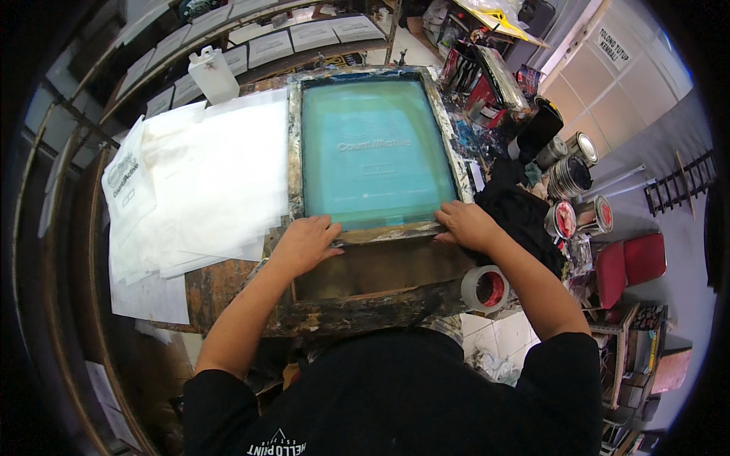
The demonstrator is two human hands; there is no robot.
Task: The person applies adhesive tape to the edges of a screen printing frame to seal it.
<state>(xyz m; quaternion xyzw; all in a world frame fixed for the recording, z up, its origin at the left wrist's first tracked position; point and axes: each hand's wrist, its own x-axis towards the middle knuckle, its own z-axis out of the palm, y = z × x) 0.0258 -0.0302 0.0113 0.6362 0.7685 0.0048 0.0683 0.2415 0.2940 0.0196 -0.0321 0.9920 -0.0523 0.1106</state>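
Observation:
A screen-printing frame (376, 144) with blue-green mesh and an ink-stained wooden border lies on the worktable in front of me. My left hand (306, 242) grips the near left corner of its border, fingers over the top edge. At the near right corner my right hand (465, 226) holds the same border, its fingers bent over the wood. Left of the frame is a broad pile of white sheets (228, 167), with a printed one (129, 178) on its left side. A roll of tape (484, 289) sits by my right forearm.
A white plastic jug (214, 74) stands behind the sheets. Right of the frame are a dark cloth (517, 205), several paint cans (569, 178) and cluttered containers (487, 83). Metal racks (95, 114) line the left; a red chair (631, 262) is at the right.

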